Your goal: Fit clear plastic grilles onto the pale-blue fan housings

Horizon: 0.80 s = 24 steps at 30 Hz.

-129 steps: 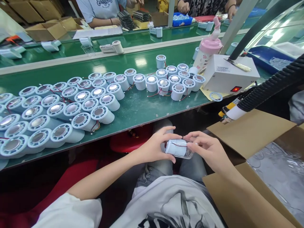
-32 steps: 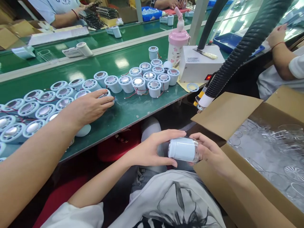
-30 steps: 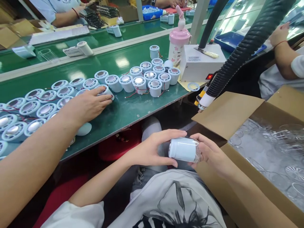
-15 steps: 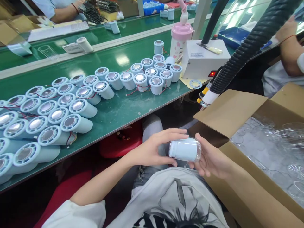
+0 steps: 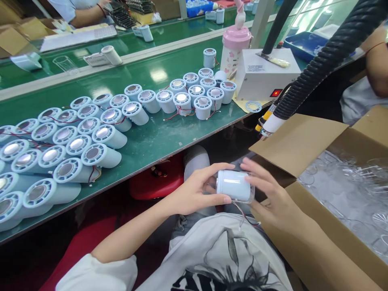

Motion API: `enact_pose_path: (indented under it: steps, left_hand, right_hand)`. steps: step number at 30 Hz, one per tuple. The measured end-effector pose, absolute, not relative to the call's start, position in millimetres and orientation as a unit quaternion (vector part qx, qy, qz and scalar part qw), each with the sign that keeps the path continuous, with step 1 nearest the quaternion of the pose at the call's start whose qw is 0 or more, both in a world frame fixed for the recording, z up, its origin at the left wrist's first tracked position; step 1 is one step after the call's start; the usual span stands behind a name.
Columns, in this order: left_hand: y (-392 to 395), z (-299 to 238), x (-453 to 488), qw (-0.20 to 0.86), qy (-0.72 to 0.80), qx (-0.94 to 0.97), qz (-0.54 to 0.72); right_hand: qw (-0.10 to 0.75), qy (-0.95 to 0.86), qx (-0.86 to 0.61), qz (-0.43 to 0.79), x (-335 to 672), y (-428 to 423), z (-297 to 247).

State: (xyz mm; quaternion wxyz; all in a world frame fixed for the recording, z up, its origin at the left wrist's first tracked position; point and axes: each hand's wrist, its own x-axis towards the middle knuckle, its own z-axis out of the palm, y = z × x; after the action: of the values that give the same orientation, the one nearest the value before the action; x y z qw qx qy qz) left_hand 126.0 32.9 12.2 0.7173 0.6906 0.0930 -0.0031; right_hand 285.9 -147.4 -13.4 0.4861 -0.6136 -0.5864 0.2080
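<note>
A light-blue plastic cylinder (image 5: 233,184) lies sideways above my lap, inside a clear plastic cup (image 5: 252,193) that shows at its right end. My left hand (image 5: 198,190) grips its left end, thumb on the near side and fingers around the far side. At the right end, my right hand (image 5: 269,196) has its fingers bent over the cup's edge; its thumb is partly hidden. Thin wires (image 5: 242,212) dangle beneath the cylinder. On the green bench (image 5: 157,141) stand many similar light-blue cylinders (image 5: 101,155) with round silvery discs on top and red wires.
To my right an open cardboard box (image 5: 306,141) holds clear plastic cups (image 5: 348,194). A black corrugated hose (image 5: 321,60) hangs over it, near a white machine (image 5: 266,76) with a red switch. A pink bottle (image 5: 235,48) stands behind. Co-workers' arms (image 5: 86,16) show across the bench and at right.
My right hand has turned, its fingers now over the right end instead of beneath it. The cylinder has rolled slightly, and its wires now hang in sight.
</note>
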Motion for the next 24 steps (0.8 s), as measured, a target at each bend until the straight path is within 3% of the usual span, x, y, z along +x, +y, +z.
enact_pose_path:
  steps: [2,6,9,15,19,22,24]
  left_hand:
    - [34,14,126,0.722,0.083,0.687,-0.016]
    - [37,16,125,0.711,0.048,0.701,0.005]
    - [36,14,123,0.745,0.049,0.665,-0.018]
    - [36,4,123,0.809,0.079,0.578,-0.076]
    - [35,-8,132,0.798,0.134,0.578,-0.104]
    - [55,-4,142,0.733,0.178,0.639,-0.149]
    - [94,13,150,0.644,0.187,0.734,-0.104]
  right_hand:
    - [0.488,-0.578,-0.598,0.266,285,-148,-14]
    - [0.571,-0.395,-0.532,0.485,280,-148,-14]
    - [0.6,-0.327,-0.494,0.537,280,-149,-12]
    - [0.556,-0.306,-0.552,0.541,280,-148,-14]
    - [0.589,-0.298,-0.524,0.538,269,-136,-28]
    - [0.502,-0.368,-0.636,0.456,292,-140,-43]
    - [0.43,-0.365,-0.756,0.332,329,-160,-51]
